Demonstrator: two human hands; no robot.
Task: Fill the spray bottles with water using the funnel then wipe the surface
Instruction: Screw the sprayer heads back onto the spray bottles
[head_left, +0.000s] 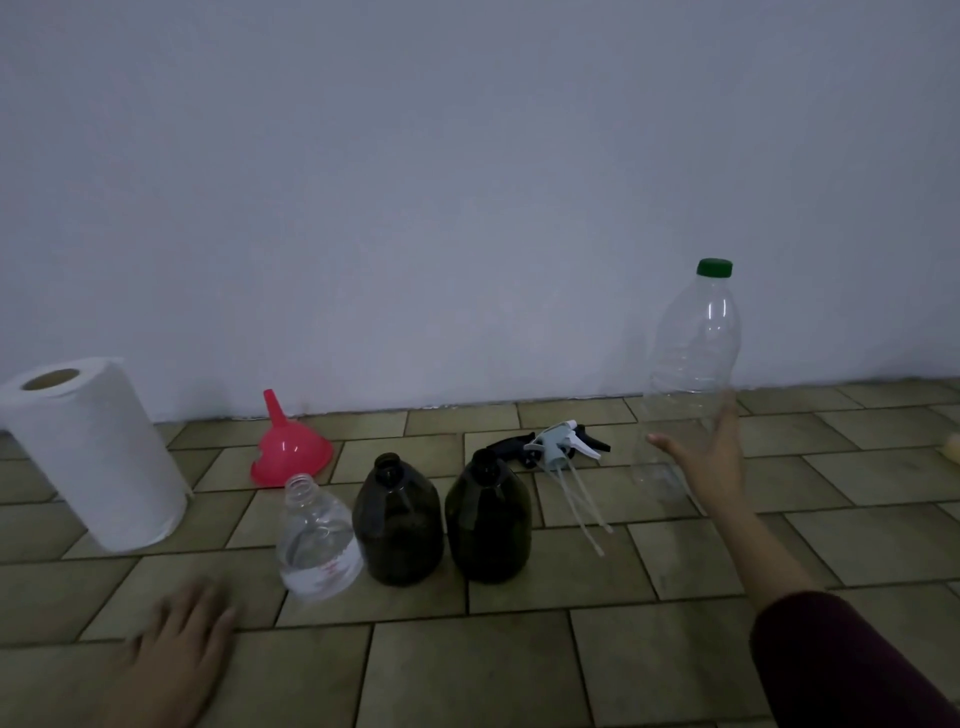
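Note:
Two dark, uncapped spray bottles (397, 522) (488, 519) stand side by side on the tiled surface. An open small clear bottle (318, 545) with some water stands left of them. Behind it a pink funnel (291, 449) rests mouth down. Two spray heads (558, 447) with tubes lie behind the dark bottles. A tall clear bottle with a green cap (693, 364) stands at the right; my right hand (714, 457) is open against its lower part, thumb spread. My left hand (176, 660) lies flat on the tiles at the front left.
A white paper towel roll (98, 452) stands at the far left. A plain wall (467, 182) runs close behind everything. The tiled surface (519, 665) stretches toward me in front of the bottles.

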